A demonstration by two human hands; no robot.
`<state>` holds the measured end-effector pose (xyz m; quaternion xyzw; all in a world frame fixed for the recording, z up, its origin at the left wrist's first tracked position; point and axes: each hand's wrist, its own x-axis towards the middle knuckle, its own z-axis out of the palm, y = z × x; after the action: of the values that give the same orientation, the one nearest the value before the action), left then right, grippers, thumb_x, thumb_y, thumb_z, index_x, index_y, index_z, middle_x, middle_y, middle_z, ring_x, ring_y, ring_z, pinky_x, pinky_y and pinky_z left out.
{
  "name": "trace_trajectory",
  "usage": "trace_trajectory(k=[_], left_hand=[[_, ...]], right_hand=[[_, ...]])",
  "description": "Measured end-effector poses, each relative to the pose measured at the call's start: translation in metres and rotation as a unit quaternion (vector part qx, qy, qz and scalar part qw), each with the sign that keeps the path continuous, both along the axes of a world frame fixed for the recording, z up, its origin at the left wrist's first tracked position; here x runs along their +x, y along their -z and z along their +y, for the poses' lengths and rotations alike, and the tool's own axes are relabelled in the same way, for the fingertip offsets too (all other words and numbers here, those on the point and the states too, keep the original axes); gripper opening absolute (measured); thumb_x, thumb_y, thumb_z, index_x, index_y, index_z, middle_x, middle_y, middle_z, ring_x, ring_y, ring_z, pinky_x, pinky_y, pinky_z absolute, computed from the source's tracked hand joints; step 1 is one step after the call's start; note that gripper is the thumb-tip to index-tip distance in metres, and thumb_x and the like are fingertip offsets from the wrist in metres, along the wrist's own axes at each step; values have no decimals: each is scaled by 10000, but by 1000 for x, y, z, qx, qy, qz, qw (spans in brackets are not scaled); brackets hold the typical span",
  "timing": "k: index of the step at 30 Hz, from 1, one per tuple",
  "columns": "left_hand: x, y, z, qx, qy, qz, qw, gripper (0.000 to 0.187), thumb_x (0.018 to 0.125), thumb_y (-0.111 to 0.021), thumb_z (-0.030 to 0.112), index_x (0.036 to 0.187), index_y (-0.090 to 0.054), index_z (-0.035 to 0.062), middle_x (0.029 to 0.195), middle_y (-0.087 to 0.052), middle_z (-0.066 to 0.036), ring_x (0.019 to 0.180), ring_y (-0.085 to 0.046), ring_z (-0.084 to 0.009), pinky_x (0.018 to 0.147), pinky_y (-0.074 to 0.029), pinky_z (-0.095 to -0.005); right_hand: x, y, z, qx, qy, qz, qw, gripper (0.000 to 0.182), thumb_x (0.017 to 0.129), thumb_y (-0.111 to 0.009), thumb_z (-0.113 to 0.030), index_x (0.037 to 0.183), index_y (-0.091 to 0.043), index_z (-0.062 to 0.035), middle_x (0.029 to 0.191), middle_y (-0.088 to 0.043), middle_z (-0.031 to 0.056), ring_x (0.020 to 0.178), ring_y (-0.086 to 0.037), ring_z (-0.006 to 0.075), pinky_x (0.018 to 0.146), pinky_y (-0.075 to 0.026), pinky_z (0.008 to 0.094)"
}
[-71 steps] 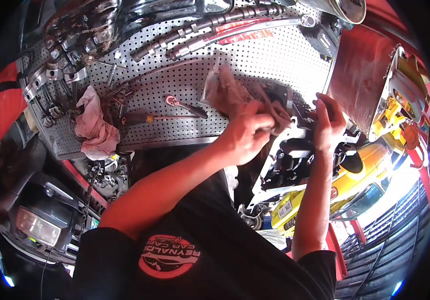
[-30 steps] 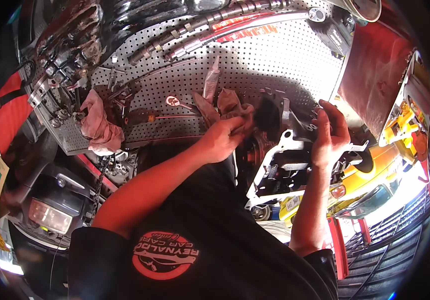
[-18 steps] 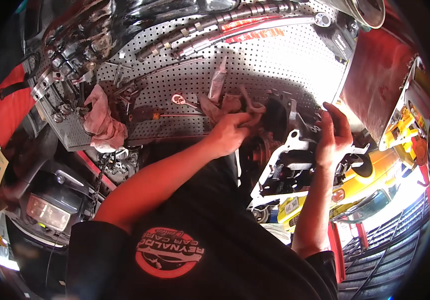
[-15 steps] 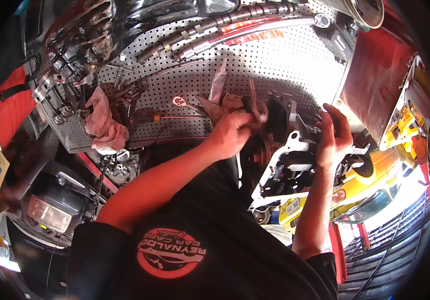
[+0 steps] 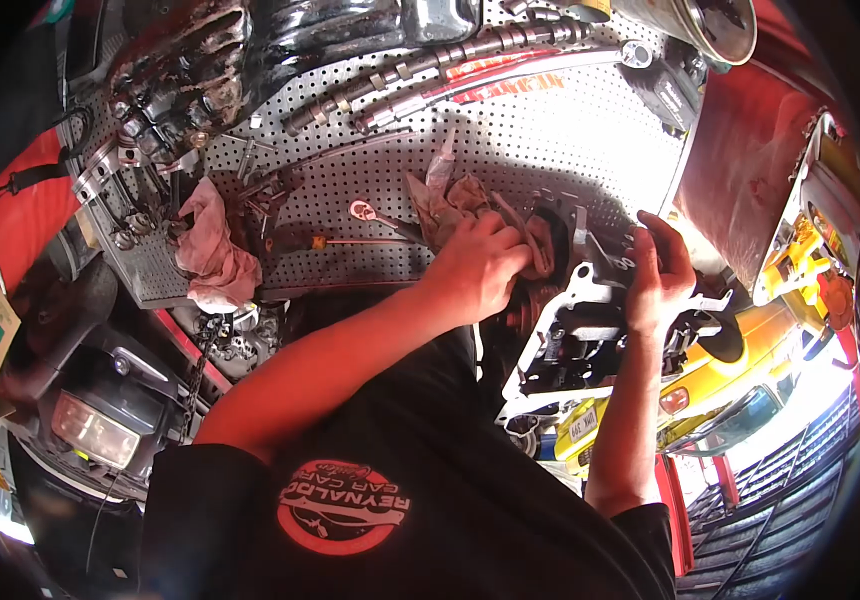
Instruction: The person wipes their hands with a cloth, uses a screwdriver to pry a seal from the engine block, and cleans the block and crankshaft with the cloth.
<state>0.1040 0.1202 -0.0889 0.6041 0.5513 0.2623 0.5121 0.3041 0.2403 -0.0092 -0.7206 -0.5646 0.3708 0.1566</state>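
My left hand (image 5: 480,265) is closed around a dirty brown rag (image 5: 447,208), whose folds bunch up above my knuckles. A loose end of it shows beyond my fingertips, against a dark rounded part of the engine block (image 5: 582,295). The block has a pale metal edge and stands close in front of my body. My right hand (image 5: 662,272) rests at the block's right side, fingers apart and pointing upward. What its palm touches is hidden. A clear tube with a pointed nozzle (image 5: 441,165) lies just behind the rag.
On the perforated metal bench lie a ratchet (image 5: 375,217), a screwdriver (image 5: 322,242), a pink rag (image 5: 214,250), camshafts (image 5: 430,72) and pistons with rods (image 5: 110,185). A large dark engine part (image 5: 185,75) sits behind. Cars stand on both sides, one yellow (image 5: 725,375).
My left hand has shifted slightly right and down with the rag, pressing it closer to the block. The rag's strip that stuck up is folded down. My right hand has barely moved.
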Motion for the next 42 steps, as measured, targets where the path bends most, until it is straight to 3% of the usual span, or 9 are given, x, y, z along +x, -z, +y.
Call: trace_trajectory(k=[2,5,9,13,18,22,30,36,42], left_hand=[[3,-4,-2,0,-3,20,1000,354,719,-566,-95,1024,-669,52,1059,-646,-82,1046,-581,-305,880,-494,-429],[5,5,3,-90,-164,-306,933,333,781,-560,-76,1077,-670,32,1048,-691,-66,904,-633,-200,768,-501,-365],[-11,-3,-4,-344,-152,-358,855,372,857,-485,-77,1186,-634,13,919,-613,16,795,-542,-80,684,-465,-265],[15,-10,-12,-136,-210,-256,934,300,852,-512,-64,1097,-644,48,916,-655,-65,775,-615,-96,655,-490,-273],[-9,2,-29,-201,-236,-443,841,474,782,-447,-137,1212,-615,-32,1002,-649,-51,851,-625,-139,735,-523,-300],[-44,-20,-68,-205,-307,-383,847,490,800,-479,-137,1263,-604,-35,1080,-669,-67,928,-651,-147,817,-524,-284],[-95,-35,-148,-161,-357,-234,890,408,809,-526,-63,1198,-643,-36,1075,-685,-37,928,-611,-101,824,-479,-241],[-108,-38,-158,-108,-364,-234,895,415,816,-513,-55,1209,-646,-33,1085,-688,-42,928,-613,-103,830,-483,-247],[-91,-54,-147,-110,-325,-294,892,435,814,-509,-53,1228,-641,-37,1110,-695,-56,963,-628,-117,873,-496,-268]], right_hand=[[-1,-1,-1,2,-4,7,1000,263,924,-683,-120,1158,-687,0,1045,-711,84,909,-646,118,766,-511,242],[0,-1,1,1,-9,0,1000,257,924,-680,-127,1147,-695,0,1035,-713,80,889,-633,109,766,-505,238],[4,0,0,21,-23,-18,999,259,913,-685,-149,1128,-707,-6,997,-718,73,854,-624,109,782,-499,249],[2,-2,0,38,-28,-26,999,267,892,-695,-183,1100,-723,-17,924,-729,82,852,-638,128,810,-494,275],[16,15,4,91,-48,-20,994,269,874,-706,-212,1059,-739,-20,980,-752,135,935,-700,214,888,-512,333],[11,12,4,113,-68,-44,990,253,900,-698,-187,1074,-727,-6,923,-732,85,839,-673,131,727,-538,271],[5,-7,-6,63,-48,86,993,349,901,-718,-218,1182,-688,-12,1070,-724,94,964,-684,163,780,-560,313],[-54,-76,-129,208,-91,16,974,416,891,-736,-303,1201,-659,-36,1154,-681,177,1114,-619,340,998,-469,426],[-64,-78,-259,212,-216,-9,953,328,808,-716,-32,1128,-649,-40,1229,-619,145,1191,-548,367,1035,-440,476]])
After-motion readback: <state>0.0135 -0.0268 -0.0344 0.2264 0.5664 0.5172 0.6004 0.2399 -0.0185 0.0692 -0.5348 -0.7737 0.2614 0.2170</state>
